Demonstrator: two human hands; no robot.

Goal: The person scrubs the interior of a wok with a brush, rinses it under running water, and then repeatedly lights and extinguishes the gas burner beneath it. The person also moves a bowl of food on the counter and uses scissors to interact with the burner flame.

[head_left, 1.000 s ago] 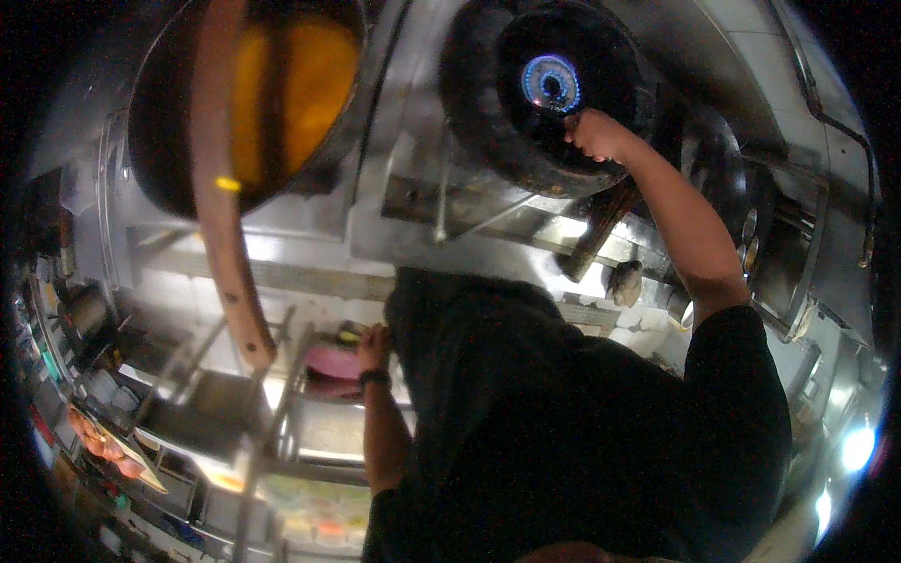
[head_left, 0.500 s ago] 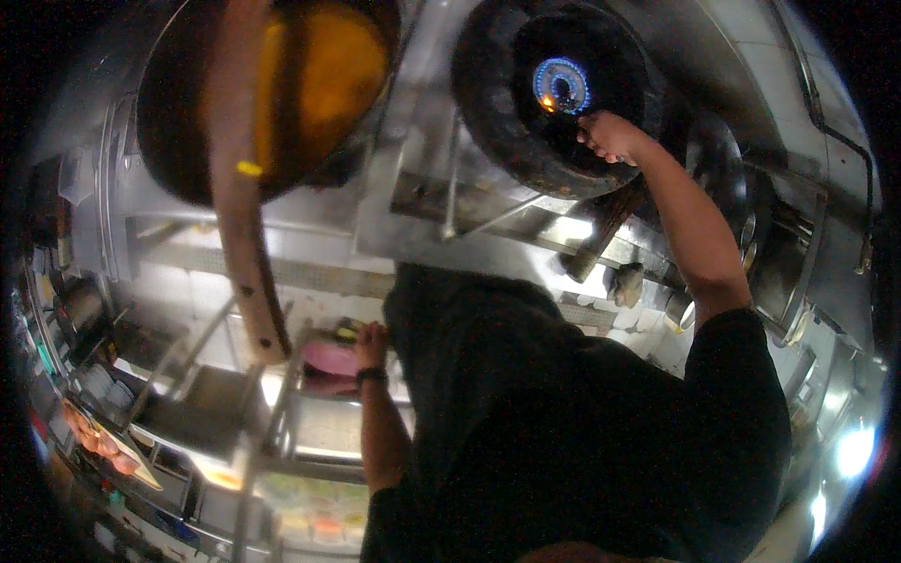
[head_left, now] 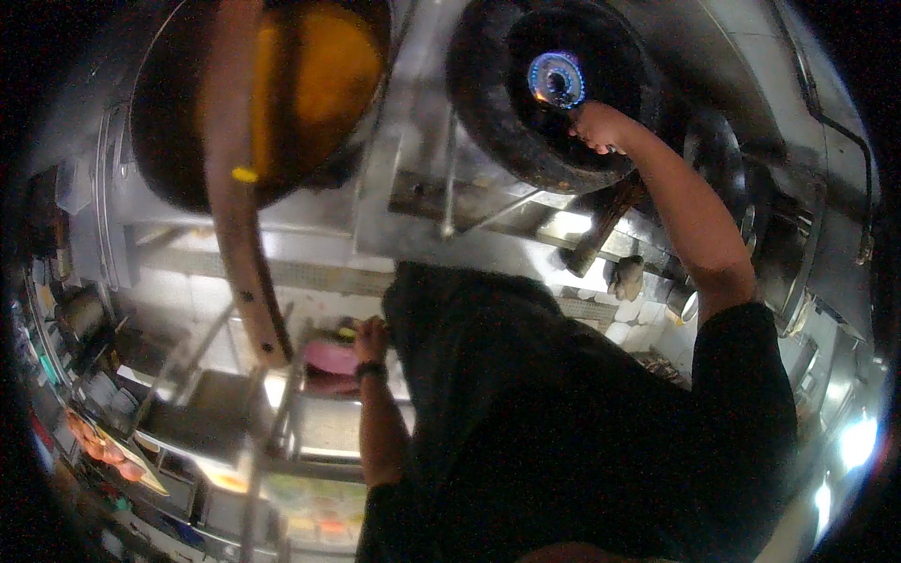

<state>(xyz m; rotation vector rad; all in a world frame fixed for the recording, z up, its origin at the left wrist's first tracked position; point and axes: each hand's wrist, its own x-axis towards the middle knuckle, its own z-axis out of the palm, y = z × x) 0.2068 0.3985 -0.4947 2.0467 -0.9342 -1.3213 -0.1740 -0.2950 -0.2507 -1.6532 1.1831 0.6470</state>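
Note:
A round burner [head_left: 556, 80] burns with a ring of blue flame, deep inside a dark, thick-rimmed stove ring [head_left: 483, 141]. My right hand [head_left: 603, 129] reaches over that ring's near side, close to the flame, its fingers curled closed. A small shiny bit shows at the fingers, but what they hold I cannot make out. Low at my left side, my left hand [head_left: 372, 340] hangs by my dark clothing, a dark band on its wrist. Its fingers are too blurred to read. Beside it appears a pink object [head_left: 330, 357], with something black and yellow above.
At the upper left stands a large dark pot [head_left: 164, 122] with orange-brown contents. A long, blurred wooden handle [head_left: 246, 244] crosses in front of it. Right of the stove are a dark pan [head_left: 710, 155] and a brown bundled brush-like tool [head_left: 605, 230]. Metal shelving [head_left: 202, 413] stands lower left.
My right hand has shifted slightly left and up at the burner's edge. An orange patch in the flame has faded, leaving the ring blue. My left hand stays nearly where it was.

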